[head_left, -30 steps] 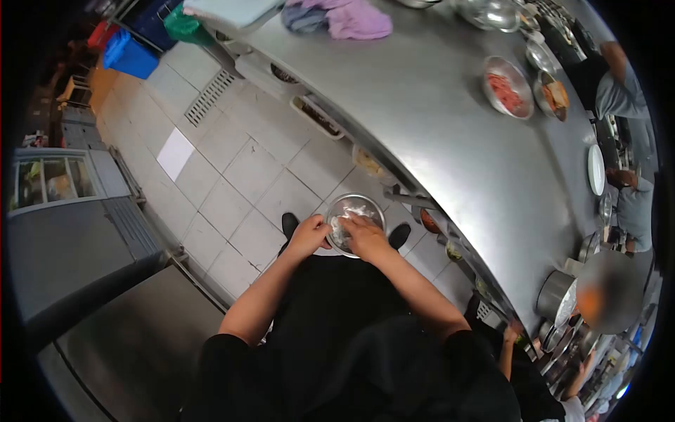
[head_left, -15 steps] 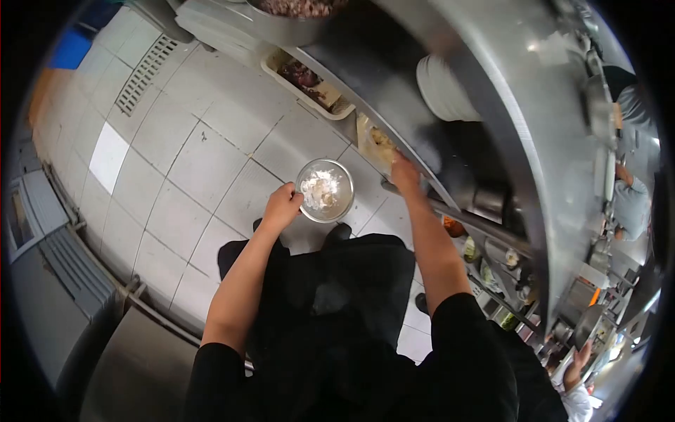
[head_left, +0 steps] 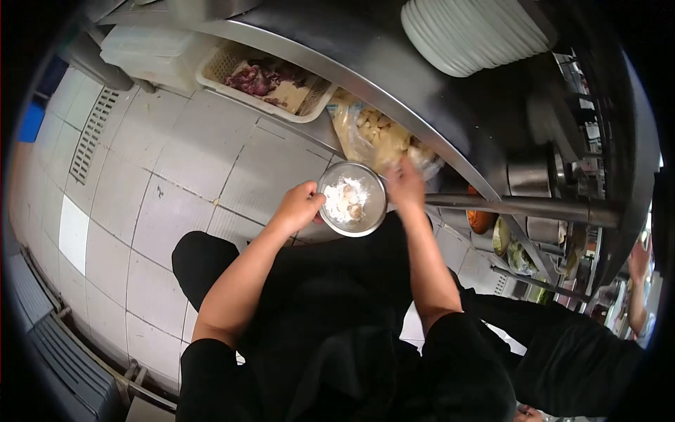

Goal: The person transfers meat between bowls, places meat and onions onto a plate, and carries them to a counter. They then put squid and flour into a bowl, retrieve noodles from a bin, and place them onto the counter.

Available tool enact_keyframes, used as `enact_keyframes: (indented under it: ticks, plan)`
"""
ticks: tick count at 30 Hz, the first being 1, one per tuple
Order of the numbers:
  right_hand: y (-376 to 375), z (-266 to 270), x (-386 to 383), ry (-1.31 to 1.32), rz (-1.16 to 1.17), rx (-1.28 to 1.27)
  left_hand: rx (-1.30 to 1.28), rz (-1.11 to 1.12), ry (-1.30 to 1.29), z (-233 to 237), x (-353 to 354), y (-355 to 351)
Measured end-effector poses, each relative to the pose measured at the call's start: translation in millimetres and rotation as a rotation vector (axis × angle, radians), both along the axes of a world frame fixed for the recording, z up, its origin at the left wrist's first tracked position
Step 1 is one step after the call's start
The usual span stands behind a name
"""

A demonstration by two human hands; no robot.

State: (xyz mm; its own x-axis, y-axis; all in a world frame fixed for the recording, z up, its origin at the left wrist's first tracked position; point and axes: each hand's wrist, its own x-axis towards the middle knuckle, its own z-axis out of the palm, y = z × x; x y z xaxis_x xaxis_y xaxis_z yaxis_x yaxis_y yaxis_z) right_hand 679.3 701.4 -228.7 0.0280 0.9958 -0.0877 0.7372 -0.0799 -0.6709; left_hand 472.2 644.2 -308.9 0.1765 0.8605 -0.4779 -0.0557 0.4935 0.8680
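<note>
The bowl (head_left: 375,200) is at the middle of the frame, its mouth facing my camera, and it now sits just beside the bag (head_left: 344,130), closer than it was half a second ago. Inside, white powder (head_left: 336,202) covers part of the bottom, with a couple of pale brown lumps (head_left: 356,209) in it. My left grip (head_left: 301,206) is clamped on the bowl's left rim, as in both earlier views, so the bowl is held by that side alone.

What changes most is my right grip (head_left: 406,186). A second ago it is in the bowl; now it is off it, blurred, between the bowl's right side and the bag. I cannot tell whether its fingers are apart or together, or whether they touch the plastic. For the work in hand, I judge this puts bowl and bag both within easy reach.

The bag holds pale yellow chunks (head_left: 383,133). To its left, toward the upper left of the frame, a crate (head_left: 216,67) carries dark red pieces (head_left: 260,77). My view has also dropped lower: plates (head_left: 471,32) on the steel shelf (head_left: 344,35) fill more of the upper right. Another person's dark-clothed leg (head_left: 576,359) shows at lower right.
</note>
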Motion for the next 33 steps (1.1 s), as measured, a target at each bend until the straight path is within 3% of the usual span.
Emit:
enact_keyframes:
  ticks: [3,6,7,8,11,12,14,15,17,18,20,21,22,24,26,28,30,33]
  plan:
    - [-23.7,-5.3,-4.1,-0.15,0.332,-0.032,0.011,-0.06,0.021,9.3,-7.4,9.2]
    - [21.2,-11.6,22.3,-0.393,0.167,0.229,0.011,-0.005,0.04,4.4,-12.5,7.3]
    - [42.7,-1.4,28.9,-0.609,0.064,0.099,0.009,-0.008,0.038,0.8,-13.6,7.0]
    - [68.5,-25.5,55.3,-0.858,0.053,0.094,0.007,-0.015,0.032,-5.6,-14.6,8.0]
    - [87.6,-40.1,79.6,-1.091,0.177,0.278,0.021,-0.037,0.033,-11.1,-13.4,10.6]
    - [95.6,-33.9,84.2,-1.092,0.18,0.28,0.033,-0.048,0.039,-10.4,-11.6,11.8]
    - [106.7,-21.0,98.4,-0.772,0.177,0.156,0.036,-0.053,0.036,-7.8,-8.0,9.9]
    - [101.4,-19.4,105.8,-0.77,0.174,0.155,0.041,-0.061,0.035,-4.4,-6.3,9.4]
    - [87.6,-20.2,125.4,-0.408,0.017,0.415,0.029,-0.079,0.078,-0.8,-4.8,6.1]
    - [97.0,-62.7,163.9,-0.175,-0.12,0.302,0.008,-0.095,0.117,0.7,-1.8,2.5]
    - [60.7,-20.0,116.1,0.844,-0.362,-0.042,-0.005,-0.024,0.102,6.7,7.1,-4.1]
    - [39.6,-4.0,96.3,0.731,-0.359,-0.122,-0.017,0.049,0.091,13.1,9.8,-12.2]
    - [24.1,7.9,87.8,0.723,-0.145,-0.23,-0.04,0.05,0.1,23.7,12.2,-20.5]
    - [-8.4,39.0,58.7,0.661,-0.04,-0.371,-0.045,0.104,0.081,59.9,16.1,-30.4]
    - [-38.9,78.1,38.2,0.597,0.177,-0.329,-0.025,0.089,0.133,118.3,17.4,-42.6]
    - [-55.4,142.3,31.6,0.075,0.351,-0.441,0.022,0.019,0.247,184.5,18.0,-52.9]
    - [-67.0,227.5,27.0,-0.274,0.468,-0.294,0.047,-0.095,0.343,245.2,15.1,-63.8]
    - [-82.4,322.3,51.4,-0.144,0.355,-0.208,-0.019,-0.159,0.287,319.8,15.9,-78.7]
